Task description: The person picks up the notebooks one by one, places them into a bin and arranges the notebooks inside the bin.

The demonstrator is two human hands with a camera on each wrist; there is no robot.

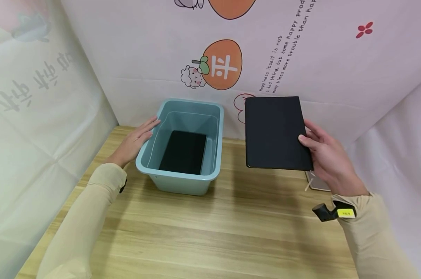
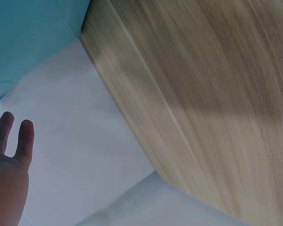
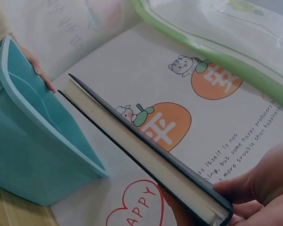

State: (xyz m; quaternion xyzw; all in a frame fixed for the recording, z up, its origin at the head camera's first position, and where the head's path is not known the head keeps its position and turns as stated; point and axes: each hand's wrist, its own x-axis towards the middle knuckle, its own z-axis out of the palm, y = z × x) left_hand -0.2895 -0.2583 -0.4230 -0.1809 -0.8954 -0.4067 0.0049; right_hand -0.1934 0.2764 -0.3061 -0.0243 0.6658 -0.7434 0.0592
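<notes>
At the left, the left hand [image 1: 135, 137] is rested along the near-left rim of a blue-green bin [image 1: 180, 186], its fingers straight and not curled round it. Because the bin is steadied only from that side, it might be nudged or tilted on the bench [image 1: 182, 236] if its opposite rim were knocked. Inside the bin, a flat black item [image 1: 184, 152] is seen lying on the bottom; whether it is another book cannot be told. Should anything be dropped there, its surface could be scuffed.

To the right of the bin, well above the bench, a black book [image 1: 277, 132] is held up, pinched at its right edge between the thumb and fingers of the right hand [image 1: 330, 159]. As it is gripped by one side only, it could be swung down or let slip if the pinch were loosened.

The book's cover is seen to be plain, matt and rectangular. In the right wrist view, a thick block of cream pages is shown between thin dark boards. Near that hand, a pale-edged object [image 1: 320, 186] is partly hidden on the bench.
</notes>
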